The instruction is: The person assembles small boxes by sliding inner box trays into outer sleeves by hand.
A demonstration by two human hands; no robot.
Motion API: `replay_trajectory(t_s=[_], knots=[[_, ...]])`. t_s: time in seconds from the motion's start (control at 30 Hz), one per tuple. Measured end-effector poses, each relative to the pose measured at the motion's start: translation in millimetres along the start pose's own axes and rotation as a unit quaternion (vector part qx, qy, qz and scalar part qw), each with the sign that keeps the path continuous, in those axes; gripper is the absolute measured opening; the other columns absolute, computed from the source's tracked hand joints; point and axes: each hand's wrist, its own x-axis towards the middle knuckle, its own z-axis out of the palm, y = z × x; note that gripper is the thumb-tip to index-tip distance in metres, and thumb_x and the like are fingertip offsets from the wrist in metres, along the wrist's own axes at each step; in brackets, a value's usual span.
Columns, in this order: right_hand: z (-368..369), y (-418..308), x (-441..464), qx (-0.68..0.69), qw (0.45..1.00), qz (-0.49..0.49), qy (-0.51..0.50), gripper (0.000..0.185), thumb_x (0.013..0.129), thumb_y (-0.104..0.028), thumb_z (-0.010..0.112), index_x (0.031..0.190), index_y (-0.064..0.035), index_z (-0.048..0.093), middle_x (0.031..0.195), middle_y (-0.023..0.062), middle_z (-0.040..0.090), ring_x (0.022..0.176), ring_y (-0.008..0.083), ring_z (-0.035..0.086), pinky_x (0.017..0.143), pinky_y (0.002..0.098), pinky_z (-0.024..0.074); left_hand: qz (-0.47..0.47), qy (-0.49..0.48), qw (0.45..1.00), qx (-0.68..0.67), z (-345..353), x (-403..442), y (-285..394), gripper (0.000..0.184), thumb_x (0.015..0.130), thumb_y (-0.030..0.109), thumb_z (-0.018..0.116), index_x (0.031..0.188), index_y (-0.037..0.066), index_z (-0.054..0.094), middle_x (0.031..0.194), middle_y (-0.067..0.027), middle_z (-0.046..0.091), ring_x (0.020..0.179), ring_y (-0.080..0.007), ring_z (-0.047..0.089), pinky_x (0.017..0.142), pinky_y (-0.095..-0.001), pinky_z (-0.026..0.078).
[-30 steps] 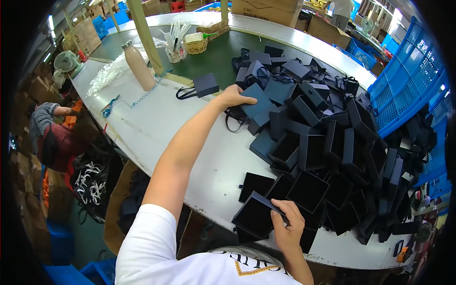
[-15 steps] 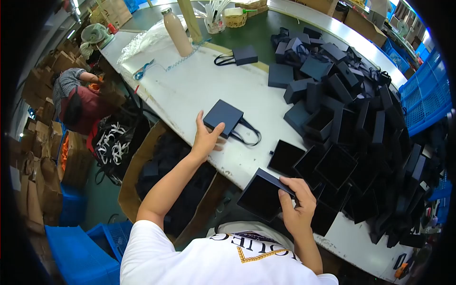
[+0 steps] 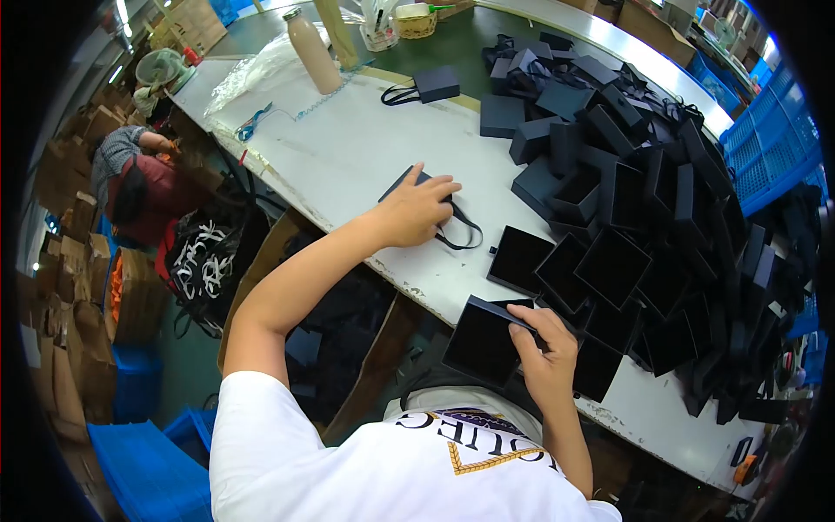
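My left hand lies over a small dark box on the table, fingers spread. The hand hides most of that box, and I cannot tell whether it grips it. A black ribbon loop comes out from the box's right side. At the table's front edge my right hand pinches the rim of an open black box, thumb and fingers on its upper right side. Its dark inside faces up toward me. Another open black box lies on the table just beyond.
A large pile of dark boxes covers the table's right side. Farther back are a ribboned box, a bottle and blue-handled snips. A carton stands below the table edge. A person bends over at the left.
My left hand has moved from the box's near side onto its top, now covering it. My right hand still holds the open box. The whole view has shifted slightly.
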Motion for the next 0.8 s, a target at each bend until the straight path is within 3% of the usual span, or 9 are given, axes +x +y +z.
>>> replay_trajectory(t_s=[0.1,0.17,0.23,0.37,0.57,0.6,0.63,0.73,0.8], knots=[[2,2,12,-0.008,1.0,0.002,0.004,0.023,0.091,-0.001,0.069,0.114,-0.0016,0.076,0.091,0.0088,0.068,0.075,0.0126,0.06,0.062,0.0264,0.0444,-0.146,0.084,0.932,-0.322,-2,8,-12,0.012,0.083,0.007,0.069,0.094,0.005,0.07,0.135,-0.0172,0.065,0.127,-0.0304,0.062,0.11,-0.0453,0.045],[9,13,31,-0.019,0.998,-0.052,0.009,0.023,0.093,-0.003,0.069,0.115,-0.0019,0.075,0.088,0.0081,0.065,0.07,0.0111,0.059,0.059,0.0257,0.0431,-0.214,0.175,0.877,-0.392,8,10,-29,0.011,0.085,0.006,0.067,0.095,0.002,0.069,0.126,-0.0162,0.07,0.117,-0.027,0.067,0.104,-0.0374,0.049],[16,6,47,0.052,0.997,0.06,-0.02,0.024,0.097,-0.008,0.067,0.119,-0.0029,0.074,0.085,0.0049,0.063,0.064,0.0098,0.057,0.056,0.026,0.0453,-0.263,0.256,0.834,-0.412,29,8,-51,0.009,0.089,0.007,0.066,0.095,0.0,0.068,0.123,-0.0144,0.073,0.112,-0.0202,0.068,0.101,-0.0319,0.05],[34,14,90,0.215,0.952,0.208,-0.068,0.037,0.1,-0.02,0.056,0.134,-0.0099,0.067,0.093,0.0017,0.063,0.071,0.0085,0.058,0.058,0.0264,0.0471,-0.303,0.296,0.825,-0.374,67,-5,-78,0.01,0.088,0.008,0.064,0.094,0.002,0.069,0.122,-0.0139,0.074,0.11,-0.0283,0.072,0.099,-0.0362,0.052],[55,23,132,0.272,0.933,0.225,-0.074,0.048,0.097,-0.016,0.051,0.143,-0.0052,0.057,0.092,0.0027,0.062,0.083,0.0096,0.056,0.07,0.0274,0.0446,-0.277,0.417,0.669,-0.549,97,-15,-67,0.021,0.091,-0.009,0.049,0.088,0.002,0.067,0.129,-0.0139,0.069,0.116,-0.0285,0.068,0.101,-0.0364,0.052],[58,26,138,0.256,0.94,0.216,-0.065,0.047,0.097,-0.016,0.051,0.142,-0.0043,0.057,0.091,0.0027,0.061,0.083,0.0099,0.056,0.069,0.0274,0.0447,-0.272,0.412,0.702,-0.514,99,-18,-66,0.023,0.091,-0.01,0.048,0.088,0.002,0.067,0.129,-0.0142,0.069,0.116,-0.0284,0.068,0.102,-0.0364,0.052],[57,25,144,0.212,0.948,0.222,-0.084,0.047,0.1,-0.016,0.051,0.145,-0.0038,0.054,0.115,0.0086,0.062,0.104,0.0159,0.059,0.095,0.0341,0.0472,-0.265,0.406,0.733,-0.478,100,-21,-64,0.025,0.091,-0.011,0.046,0.088,0.003,0.067,0.128,-0.0146,0.069,0.117,-0.0282,0.068,0.102,-0.0364,0.051],[74,43,165,0.152,0.972,0.17,-0.05,0.042,0.101,-0.017,0.052,0.14,-0.0023,0.057,0.109,0.0077,0.063,0.102,0.0142,0.058,0.091,0.0307,0.0469,-0.294,0.387,0.763,-0.425,94,-26,-52,0.03,0.094,-0.01,0.044,0.097,0.002,0.071,0.132,-0.0158,0.068,0.118,-0.0291,0.067,0.104,-0.0371,0.05],[82,46,178,0.051,0.989,0.142,0.005,0.04,0.102,-0.021,0.048,0.134,0.0011,0.057,0.095,0.0139,0.065,0.089,0.0233,0.063,0.081,0.0357,0.0493,-0.332,0.376,0.753,-0.426,86,-30,-46,0.03,0.095,-0.007,0.045,0.103,0.001,0.073,0.134,-0.0164,0.068,0.119,-0.0295,0.067,0.105,-0.0374,0.05]])
